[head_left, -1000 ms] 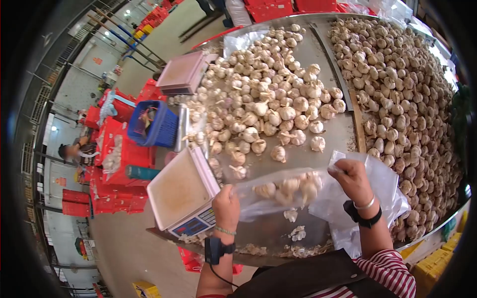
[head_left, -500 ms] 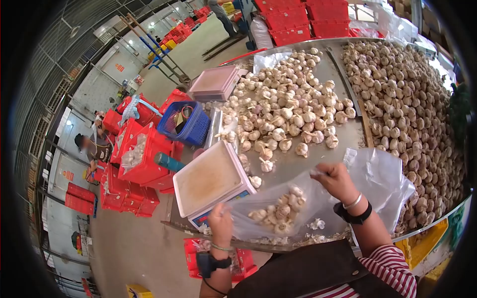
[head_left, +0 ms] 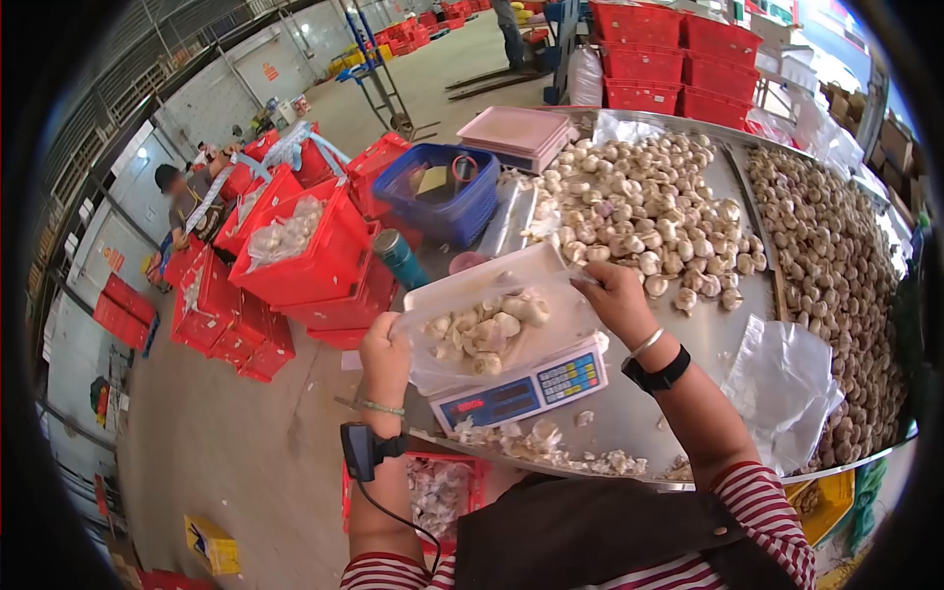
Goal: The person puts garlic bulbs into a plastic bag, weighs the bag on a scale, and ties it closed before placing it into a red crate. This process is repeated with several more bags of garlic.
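Observation:
A clear plastic bag (head_left: 457, 371) holding several garlic bulbs (head_left: 489, 329) is stretched between my hands, over the pan of a white scale (head_left: 546, 379) with a keypad and a lit red display. Pinched at the bag's left edge is my left hand (head_left: 384, 354), which wears a beaded bracelet and a black wrist device. My right hand (head_left: 615, 295) grips the opposite upper corner, with a silver bangle and a black band on that wrist. Whether the bag's underside touches the pan cannot be made out. Loose garlic (head_left: 649, 206) is piled on the metal table beyond the scale.
Empty plastic bags (head_left: 782, 383) lie right, before a darker garlic heap (head_left: 836, 265). Garlic skins (head_left: 551, 452) litter the near edge. A blue basket (head_left: 438, 211), green bottle (head_left: 398, 261), second scale (head_left: 516, 133) and red crates (head_left: 320, 251) are left; a person (head_left: 187, 202) is behind.
Both hands have carried the bag of garlic from over the tabletop to over the scale, the right hand moving left. The camera view has turned left, and the scale's display and keypad now show.

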